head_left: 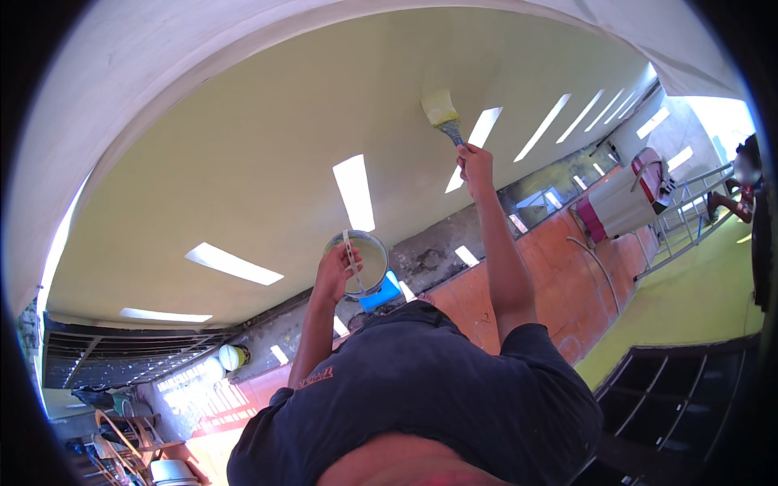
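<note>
Paintbrush (pixel 443 113) w/ pale yellow-green bristles pressed flat to wall (pixel 267 146), high up, at full reach. Right hand (pixel 474 164) clenched round handle, fingers wrapped tight. Left hand (pixel 336 271) gripping small paint pot (pixel 366 263) by rim & thin handle, held near chest height, well apart from brush. Best judged: even strokes, light pressure, pot kept level, reload before bristles run dry. Wall smooth, pale green, w/ bright sun patches across it. Beyond: rough grey strip at wall's foot, orange floor (pixel 543 275), white-&-pink machine (pixel 628 198), metal railing (pixel 689 211), another person far right at railing.
</note>
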Demonstrator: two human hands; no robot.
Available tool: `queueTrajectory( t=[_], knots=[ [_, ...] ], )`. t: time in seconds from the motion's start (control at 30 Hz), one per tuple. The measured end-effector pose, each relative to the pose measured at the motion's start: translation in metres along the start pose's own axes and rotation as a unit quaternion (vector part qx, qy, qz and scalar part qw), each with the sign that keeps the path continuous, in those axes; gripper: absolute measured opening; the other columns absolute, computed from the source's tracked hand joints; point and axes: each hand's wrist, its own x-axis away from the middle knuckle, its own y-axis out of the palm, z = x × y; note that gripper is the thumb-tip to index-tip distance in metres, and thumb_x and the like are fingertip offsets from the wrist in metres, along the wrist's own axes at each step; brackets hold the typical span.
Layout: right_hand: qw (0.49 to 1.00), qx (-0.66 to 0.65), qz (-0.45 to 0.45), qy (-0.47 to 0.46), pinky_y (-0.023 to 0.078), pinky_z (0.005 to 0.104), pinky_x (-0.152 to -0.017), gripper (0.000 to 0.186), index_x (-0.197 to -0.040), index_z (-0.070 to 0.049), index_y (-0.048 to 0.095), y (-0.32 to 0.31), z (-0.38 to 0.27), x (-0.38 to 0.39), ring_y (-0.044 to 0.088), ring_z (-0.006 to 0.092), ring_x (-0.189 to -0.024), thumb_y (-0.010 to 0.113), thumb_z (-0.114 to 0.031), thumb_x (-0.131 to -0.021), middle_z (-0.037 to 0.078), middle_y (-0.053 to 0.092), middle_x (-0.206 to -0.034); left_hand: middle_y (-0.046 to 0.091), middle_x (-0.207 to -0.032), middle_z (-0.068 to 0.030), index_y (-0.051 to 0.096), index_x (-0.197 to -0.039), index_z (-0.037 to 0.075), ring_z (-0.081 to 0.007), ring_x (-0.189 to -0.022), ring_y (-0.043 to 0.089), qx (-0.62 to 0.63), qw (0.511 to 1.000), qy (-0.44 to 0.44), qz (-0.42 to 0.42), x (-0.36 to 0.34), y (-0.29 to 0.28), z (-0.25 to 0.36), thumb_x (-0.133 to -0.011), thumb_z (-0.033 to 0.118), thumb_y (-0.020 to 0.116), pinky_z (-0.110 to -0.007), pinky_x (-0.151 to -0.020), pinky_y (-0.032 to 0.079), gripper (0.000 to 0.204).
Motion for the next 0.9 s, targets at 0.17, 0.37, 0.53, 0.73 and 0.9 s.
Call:
queueTrajectory(
  t=[0.17,0.37,0.53,0.73,0.9],
  knots=[
    [0.993,0.098,0.037,0.057,0.023,0.0236,-0.036,0.012,-0.093,0.002,0.064,-0.01,-0.005,0.001,0.034,0.0054,-0.042,0.064,-0.01,-0.09,-0.001,0.048,-0.059,0.059,-0.099,-0.0065,0.056,-0.12,0.003,-0.0181,-0.091,0.06,-0.001,1.0,0.003,-0.001,0.001,0.0,-0.001,-0.099,0.032,0.048,-0.038,-0.084,0.051,0.037],
    [0.988,-0.008,-0.068,-0.138,0.026,0.0218,-0.042,0.023,-0.104,0.006,0.066,0.017,-0.155,0.018,0.036,0.0042,-0.047,0.063,-0.013,-0.091,-0.001,0.049,-0.062,0.06,-0.098,-0.0061,0.056,-0.12,0.003,-0.018,-0.091,0.059,-0.013,1.0,-0.003,0.005,0.003,0.001,-0.001,-0.099,0.032,0.048,-0.038,-0.084,0.051,0.037],
    [0.978,-0.053,-0.051,-0.196,0.024,0.0217,-0.038,0.025,-0.109,0.007,0.064,0.03,-0.181,0.027,0.034,0.0049,-0.043,0.064,-0.011,-0.092,0.002,0.05,-0.062,0.06,-0.098,-0.0062,0.057,-0.119,0.003,-0.0182,-0.09,0.06,-0.003,1.0,-0.01,0.009,0.002,-0.001,-0.001,-0.099,0.032,0.048,-0.038,-0.084,0.051,0.037],
    [1.0,-0.026,-0.015,-0.005,0.025,0.0233,-0.037,0.022,-0.11,0.001,0.065,0.027,-0.037,0.008,0.032,0.0051,-0.04,0.062,-0.013,-0.093,-0.001,0.047,-0.058,0.06,-0.099,-0.006,0.057,-0.119,0.003,-0.0181,-0.09,0.06,0.004,1.0,-0.012,0.002,-0.001,0.0,-0.006,-0.099,0.032,0.048,-0.038,-0.084,0.051,0.036],
    [0.991,0.117,0.015,0.065,0.027,0.0256,-0.038,0.02,-0.103,0.003,0.067,0.0,0.019,0.008,0.039,0.0063,-0.045,0.063,-0.012,-0.091,0.0,0.05,-0.061,0.06,-0.099,-0.0056,0.057,-0.12,0.004,-0.0174,-0.09,0.06,-0.014,1.0,-0.009,-0.005,-0.003,0.005,-0.005,-0.099,0.032,0.048,-0.038,-0.084,0.051,0.036]
  ],
)
